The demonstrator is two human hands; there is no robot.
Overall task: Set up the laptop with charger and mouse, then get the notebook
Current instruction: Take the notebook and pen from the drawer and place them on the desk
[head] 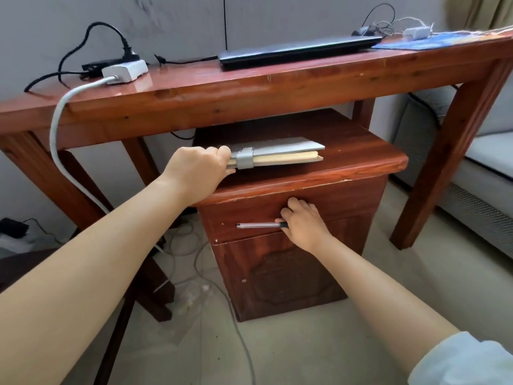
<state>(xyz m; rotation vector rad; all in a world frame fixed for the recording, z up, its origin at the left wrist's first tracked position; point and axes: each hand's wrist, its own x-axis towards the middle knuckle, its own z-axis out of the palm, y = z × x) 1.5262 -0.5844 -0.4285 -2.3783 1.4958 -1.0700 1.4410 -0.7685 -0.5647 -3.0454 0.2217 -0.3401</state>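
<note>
A grey-covered notebook (280,152) with a strap loop lies on top of a small wooden cabinet (347,168) under the table. My left hand (198,169) is shut on the notebook's left edge. My right hand (301,220) holds a clear pen (256,225) by its black end against the cabinet's drawer front. The shut black laptop (299,50) lies on the red-brown table (222,93), a black charger cable (188,61) running into its left side. A mouse (361,31) sits behind the laptop's right end.
A white power strip (125,70) with a grey cord (59,129) sits on the table's left. A blue mouse pad (433,41) and a white adapter (416,31) lie at the right. Loose cables cover the floor beside the cabinet. A grey sofa (488,157) stands right.
</note>
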